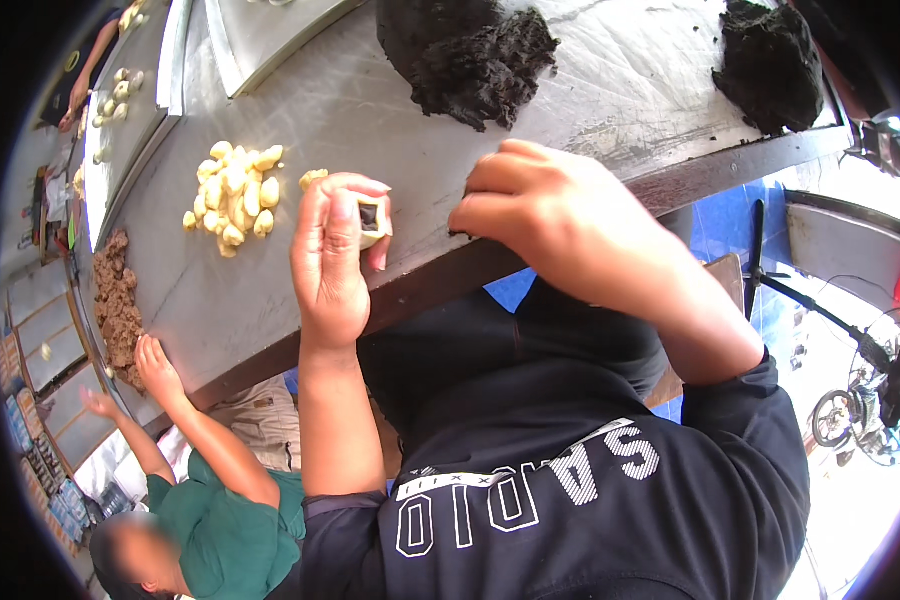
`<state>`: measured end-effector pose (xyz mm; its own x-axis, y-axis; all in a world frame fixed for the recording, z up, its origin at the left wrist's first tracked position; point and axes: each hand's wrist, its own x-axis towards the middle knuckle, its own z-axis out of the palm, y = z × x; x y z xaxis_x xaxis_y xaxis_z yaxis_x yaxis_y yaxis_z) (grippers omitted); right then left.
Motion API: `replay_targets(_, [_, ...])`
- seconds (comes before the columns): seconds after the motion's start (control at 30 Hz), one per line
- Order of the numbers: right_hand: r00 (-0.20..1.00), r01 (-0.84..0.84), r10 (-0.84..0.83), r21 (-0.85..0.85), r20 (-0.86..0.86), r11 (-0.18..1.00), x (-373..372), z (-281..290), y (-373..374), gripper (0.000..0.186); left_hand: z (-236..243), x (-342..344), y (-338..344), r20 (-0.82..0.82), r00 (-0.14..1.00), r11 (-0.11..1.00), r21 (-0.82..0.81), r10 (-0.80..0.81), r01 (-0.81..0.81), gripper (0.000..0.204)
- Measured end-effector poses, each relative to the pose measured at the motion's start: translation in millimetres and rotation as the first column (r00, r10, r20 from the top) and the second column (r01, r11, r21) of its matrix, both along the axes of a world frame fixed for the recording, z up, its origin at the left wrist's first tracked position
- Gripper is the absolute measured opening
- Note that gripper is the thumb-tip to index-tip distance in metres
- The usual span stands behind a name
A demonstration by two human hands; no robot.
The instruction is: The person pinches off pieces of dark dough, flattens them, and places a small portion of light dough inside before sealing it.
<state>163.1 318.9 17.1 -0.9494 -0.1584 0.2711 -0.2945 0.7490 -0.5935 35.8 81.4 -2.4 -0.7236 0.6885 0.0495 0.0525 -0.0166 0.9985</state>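
Note:
My left hand (332, 262) holds a small pale dough piece (373, 222) with dark filling showing in its opening, pinched between thumb and fingers at the table's near edge. My right hand (535, 215) is closed beside it, fingers curled at the table edge, seemingly pinching a bit of dark paste. A pile of several pale yellow dough pieces (233, 197) lies on the grey metal table (350, 110) to the left. A big mound of black filling paste (475, 55) sits beyond my hands, and another black mound (770, 65) is at the far right.
Another person in a green shirt (225, 525) reaches a hand (155, 365) to a brown crumbly mass (117, 300) at the left. Metal trays (260, 35) with more pale pieces (115, 95) lie at the top left. A fan (870, 400) stands at right.

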Motion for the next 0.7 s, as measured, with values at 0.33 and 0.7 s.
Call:
replay_targets(0.33, [0.946, 0.310, -0.309, 0.003, -0.101, 0.951, -3.7, 12.1, 11.7, 0.022, 2.1, 7.4, -1.4, -0.076, 0.994, 0.997, 0.012, -0.074, 0.075, 0.050])
replay_targets(0.7, [0.979, 0.193, -0.167, -0.275, 0.117, 0.942, -11.7, 27.1, -22.9, 0.053, 5.0, 8.5, 15.6, -0.565, 0.821, 0.989, -0.145, -0.080, -0.003, 0.068])
